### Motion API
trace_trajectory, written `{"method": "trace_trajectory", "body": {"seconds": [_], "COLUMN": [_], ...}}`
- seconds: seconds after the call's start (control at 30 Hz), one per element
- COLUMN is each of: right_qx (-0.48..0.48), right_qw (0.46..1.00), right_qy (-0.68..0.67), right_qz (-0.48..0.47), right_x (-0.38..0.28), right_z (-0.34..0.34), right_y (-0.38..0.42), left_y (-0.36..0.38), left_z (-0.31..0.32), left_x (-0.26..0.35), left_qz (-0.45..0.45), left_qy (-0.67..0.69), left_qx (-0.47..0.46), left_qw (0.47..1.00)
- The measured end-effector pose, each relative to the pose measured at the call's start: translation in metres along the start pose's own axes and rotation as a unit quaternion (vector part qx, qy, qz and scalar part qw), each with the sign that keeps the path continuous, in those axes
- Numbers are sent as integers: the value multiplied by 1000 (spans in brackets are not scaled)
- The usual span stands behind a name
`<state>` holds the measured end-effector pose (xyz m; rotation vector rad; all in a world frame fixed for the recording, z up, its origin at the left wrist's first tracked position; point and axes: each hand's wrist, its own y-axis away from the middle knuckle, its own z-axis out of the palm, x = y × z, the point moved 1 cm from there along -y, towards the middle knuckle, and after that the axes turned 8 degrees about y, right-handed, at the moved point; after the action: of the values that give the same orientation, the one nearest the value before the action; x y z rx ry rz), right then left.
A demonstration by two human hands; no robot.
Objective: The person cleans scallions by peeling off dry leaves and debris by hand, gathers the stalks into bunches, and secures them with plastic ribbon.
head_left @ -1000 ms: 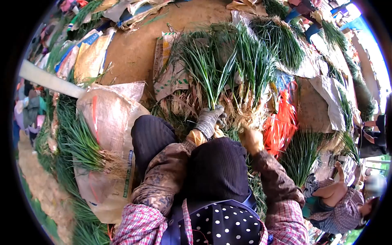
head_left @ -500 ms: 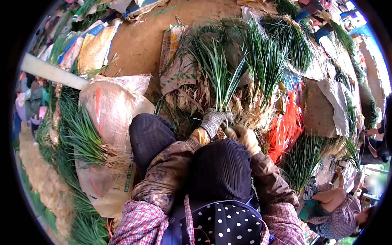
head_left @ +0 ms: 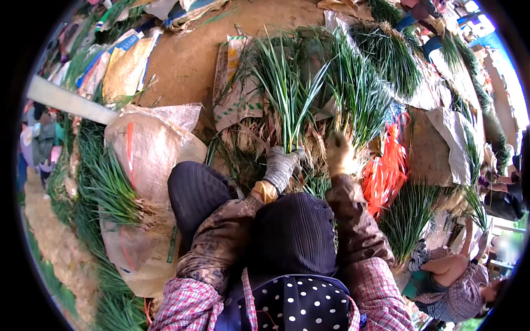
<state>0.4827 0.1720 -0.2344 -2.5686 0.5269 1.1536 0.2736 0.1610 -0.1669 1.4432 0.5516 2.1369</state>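
My left hand [head_left: 282,165], in a grey glove, is closed round the lower stems of a small bunch of long green leafy plants [head_left: 288,99], whose leaves spread upward and away from me. To its right, my right hand [head_left: 339,154], in a light glove, reaches to the root end of a larger pile of the same plants [head_left: 361,99]. Its fingers are blurred, so what they hold, if anything, cannot be made out. Pale roots lie between and around both hands.
A sack [head_left: 149,149] at the left bears a tied green bunch [head_left: 113,187]. Red plastic strips [head_left: 386,171] lie right of my right hand. A person [head_left: 452,281] sits at the lower right. A pale pole [head_left: 72,100] crosses the upper left.
My right hand has moved away from my left hand, forward and right, to the roots of the larger pile. The held bunch has shifted slightly left.
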Motion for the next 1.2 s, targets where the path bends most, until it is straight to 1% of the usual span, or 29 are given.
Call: {"method": "trace_trajectory", "body": {"seconds": [0.07, 0.13, 0.17, 0.23, 0.27, 0.33, 0.37, 0.4, 0.43, 0.47, 0.5, 0.53, 0.6, 0.63, 0.67, 0.7, 0.73, 0.77, 0.8, 0.83, 0.87, 0.93, 1.0, 1.03, 1.07, 1.1, 1.13, 1.17, 1.2], "right_qx": [-21, -40, -33, 13, -37, -123, -137, -172, -271, -449, -638, -728, -673, -519, -347, -220, -90, -41, 22, 3, -35, -108, -125, -45, -64, -108, -192, -268, -324], "right_qw": [978, 945, 938, 943, 967, 978, 970, 957, 915, 798, 627, 535, 556, 709, 840, 901, 942, 922, 938, 928, 931, 943, 954, 963, 976, 978, 976, 961, 946], "right_qy": [203, 321, 345, 328, 247, 168, 200, 216, 285, 392, 437, 415, 474, 467, 405, 358, 297, 365, 317, 341, 364, 312, 268, 222, 145, 115, 34, -40, -2], "right_qz": [40, 36, 18, -60, -56, 0, -29, -91, -92, -86, -91, -109, -117, -104, -103, -110, -127, -122, -142, -147, -10, 45, 42, -149, -152, -137, -102, -54, -8], "right_x": [-9, -11, -9, -11, -49, -63, -44, 1, 36, 67, 91, 104, 23, 23, 21, 1, -19, -64, -65, -59, -44, -70, -80, -49, -62, -95, -90, -84, -92], "right_z": [-15, -20, -19, -24, -46, -70, -75, -80, -86, -96, -105, -113, -112, -102, -94, -83, -74, -69, -58, -47, -28, -31, -36, -30, -38, -57, -58, -59, -63], "right_y": [-45, -71, -72, -45, -6, 51, 81, 112, 144, 177, 207, 220, 168, 139, 111, 75, 40, 12, -13, -39, -72, -63, -37, -15, 15, 47, 69, 91, 104], "left_y": [7, 14, 13, 2, 4, 7, 7, 9, 11, 13, 11, 9, 10, 13, 16, 4, 6, 5, 1, -6, -2, 6, 3, 1, -1, -9, -14, -2, 11], "left_z": [2, 3, 1, -3, -4, -9, -10, -10, -10, -9, -10, -10, -7, -4, 1, 1, 0, 2, 4, 4, 6, 8, 6, 10, 11, 8, 7, 9, 12], "left_x": [7, 21, 18, 9, 11, 19, 19, 20, 23, 25, 25, 22, 18, 17, 17, -2, -1, -3, -7, -17, -14, -4, -6, -8, -12, -16, -23, -8, 7], "left_qz": [5, -8, 49, 63, 70, -19, -1, 4, 2, 2, 14, 26, 22, 7, -5, 31, -34, -70, -106, -104, -96, -82, -59, -43, -30, -22, -6, -49, -91], "left_qy": [-1, -27, -10, 75, 107, 103, 113, 144, 157, 170, 160, 150, 160, 181, 201, 225, 203, 197, 189, 170, 183, 208, 194, 198, 201, 132, 165, 131, 97], "left_qx": [8, 10, 3, 2, -10, 11, 5, 4, 1, -3, -8, -14, -26, -32, -38, -30, -39, -32, -24, -6, -24, -62, -65, -51, -36, -33, -48, -21, 6], "left_qw": [1000, 1000, 999, 995, 992, 994, 994, 990, 988, 985, 987, 988, 987, 983, 979, 973, 978, 977, 976, 980, 978, 973, 977, 978, 978, 991, 985, 990, 991]}}
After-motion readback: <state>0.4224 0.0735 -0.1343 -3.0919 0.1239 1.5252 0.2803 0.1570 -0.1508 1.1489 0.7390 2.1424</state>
